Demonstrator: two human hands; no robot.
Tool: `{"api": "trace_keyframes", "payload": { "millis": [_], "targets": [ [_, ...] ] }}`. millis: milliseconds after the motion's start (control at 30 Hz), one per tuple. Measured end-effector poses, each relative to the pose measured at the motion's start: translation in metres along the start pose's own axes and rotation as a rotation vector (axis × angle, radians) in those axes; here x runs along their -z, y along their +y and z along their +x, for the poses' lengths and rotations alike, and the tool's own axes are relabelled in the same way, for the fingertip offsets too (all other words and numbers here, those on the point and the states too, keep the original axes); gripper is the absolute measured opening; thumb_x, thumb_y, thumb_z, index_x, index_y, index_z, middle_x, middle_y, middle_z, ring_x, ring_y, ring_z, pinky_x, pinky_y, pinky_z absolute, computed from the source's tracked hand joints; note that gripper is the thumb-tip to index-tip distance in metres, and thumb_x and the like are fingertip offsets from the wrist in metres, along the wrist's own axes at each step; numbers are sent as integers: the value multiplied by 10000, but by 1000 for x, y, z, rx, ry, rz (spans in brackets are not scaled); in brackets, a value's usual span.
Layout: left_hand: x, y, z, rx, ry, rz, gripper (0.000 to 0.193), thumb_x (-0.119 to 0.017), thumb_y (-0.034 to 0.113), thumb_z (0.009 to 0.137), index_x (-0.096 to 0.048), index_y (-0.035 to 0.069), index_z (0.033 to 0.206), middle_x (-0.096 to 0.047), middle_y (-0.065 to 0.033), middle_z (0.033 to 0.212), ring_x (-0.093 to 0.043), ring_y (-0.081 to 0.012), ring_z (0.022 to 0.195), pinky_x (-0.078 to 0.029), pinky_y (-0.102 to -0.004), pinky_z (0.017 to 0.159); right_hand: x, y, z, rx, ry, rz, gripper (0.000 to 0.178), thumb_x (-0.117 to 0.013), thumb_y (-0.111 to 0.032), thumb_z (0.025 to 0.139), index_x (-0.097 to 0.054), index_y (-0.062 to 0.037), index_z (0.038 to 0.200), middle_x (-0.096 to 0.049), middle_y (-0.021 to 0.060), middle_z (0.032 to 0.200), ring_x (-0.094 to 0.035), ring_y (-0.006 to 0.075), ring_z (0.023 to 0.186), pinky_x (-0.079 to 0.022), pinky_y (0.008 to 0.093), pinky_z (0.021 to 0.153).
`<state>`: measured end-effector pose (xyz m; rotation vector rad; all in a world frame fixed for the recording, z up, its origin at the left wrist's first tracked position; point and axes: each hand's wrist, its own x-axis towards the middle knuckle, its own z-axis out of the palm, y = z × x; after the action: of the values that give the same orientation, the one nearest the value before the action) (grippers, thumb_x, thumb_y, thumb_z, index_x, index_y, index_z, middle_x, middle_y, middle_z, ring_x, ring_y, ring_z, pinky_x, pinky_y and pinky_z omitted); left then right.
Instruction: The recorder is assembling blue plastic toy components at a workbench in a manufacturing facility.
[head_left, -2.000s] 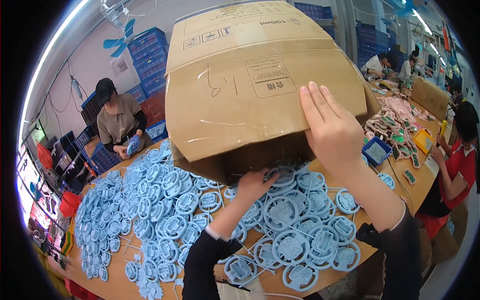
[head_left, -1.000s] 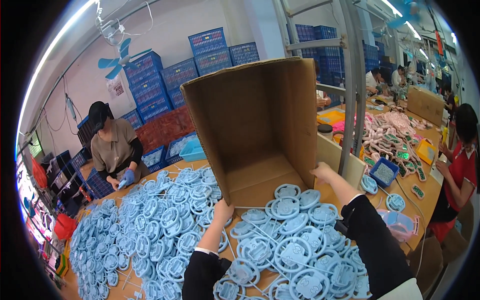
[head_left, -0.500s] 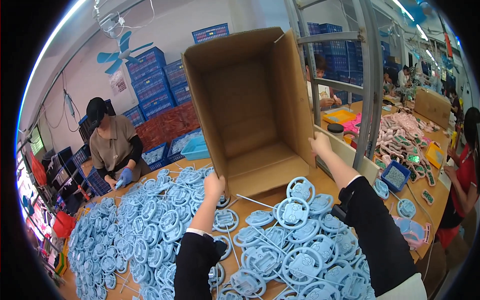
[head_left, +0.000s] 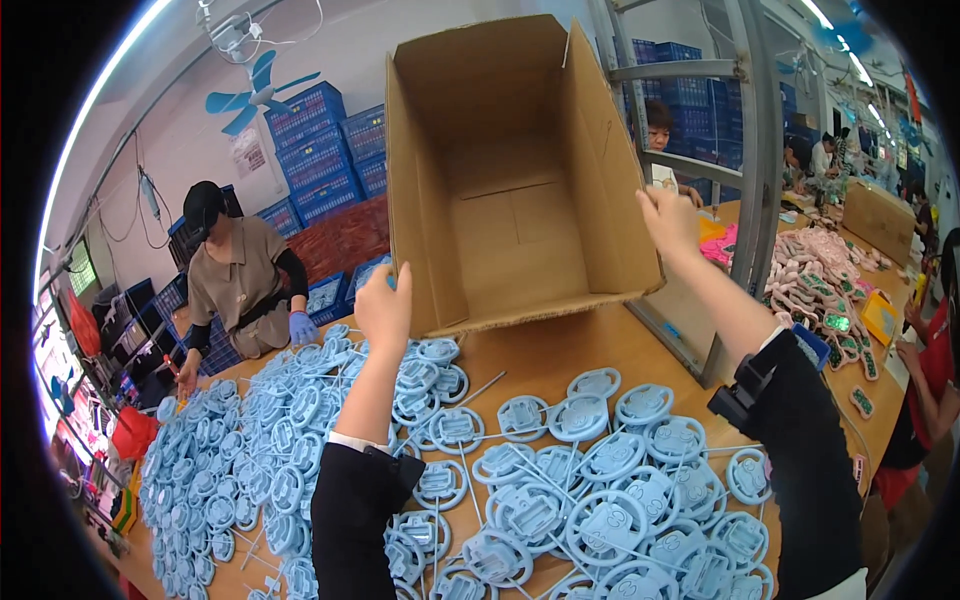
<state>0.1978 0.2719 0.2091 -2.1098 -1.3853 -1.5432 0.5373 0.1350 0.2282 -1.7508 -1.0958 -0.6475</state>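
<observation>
A large brown cardboard box (head_left: pixel 510 230) hangs tilted above the far part of the table, its open mouth facing me and nothing visible inside. My left hand (head_left: pixel 384 305) grips its left wall near the lower corner, fingers partly hidden behind the cardboard. On the opposite side my right hand (head_left: pixel 668 222) is closed on the right wall's edge. Below the box, a heap of light-blue round plastic parts (head_left: pixel 610 525), ring-shaped with thin rods, lies between my forearms. A larger heap of the same parts (head_left: pixel 290 450) spreads to the left.
A person (head_left: pixel 240 280) with a blue glove works beyond the left heap. Metal shelving (head_left: pixel 752 180) stands close right of the box. Pink parts (head_left: pixel 815 270) lie piled on the right-hand table near an orange tray (head_left: pixel 878 318). Blue crates (head_left: pixel 310 150) are stacked behind.
Both hands have raised the box and tilted it, so its lower edge now sits higher above the table. The person at left has reached one hand toward the heap's far left edge.
</observation>
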Motion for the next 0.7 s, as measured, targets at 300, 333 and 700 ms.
{"api": "trace_keyframes", "payload": {
  "millis": [300, 333, 700],
  "targets": [
    [21, 36, 19, 83, 78, -142, 239, -599, 286, 734, -626, 50, 761, -607, -146, 640, -600, -289, 626, -453, -370, 587, 35, -7, -2, 21, -263, 806, 513, -679, -330, 695, -548, -14, 1077, -435, 160, 1204, -469, 234, 1068, -398, 339, 833],
    [23, 38, 22, 82, 102, -173, 237, -601, 276, 734, -626, 47, 788, -616, -133, 652, -607, -279, 636, -460, -359, 602, 39, -1, 0, 25, -250, 798, 513, -679, -330, 695, -548, -14, 1077, -435, 160, 1204, -469, 234, 1068, -398, 339, 833],
    [-17, 2, 31, -176, -117, -592, 358, -474, 266, 870, -521, -15, 1088, -487, -171, 1127, -411, -286, 1094, -307, -333, 937, -7, -5, 24, 82, -259, 300, 323, -684, -322, 675, -642, -44, 833, -508, 169, 947, -534, 287, 857, -411, 336, 764]
  ]
}}
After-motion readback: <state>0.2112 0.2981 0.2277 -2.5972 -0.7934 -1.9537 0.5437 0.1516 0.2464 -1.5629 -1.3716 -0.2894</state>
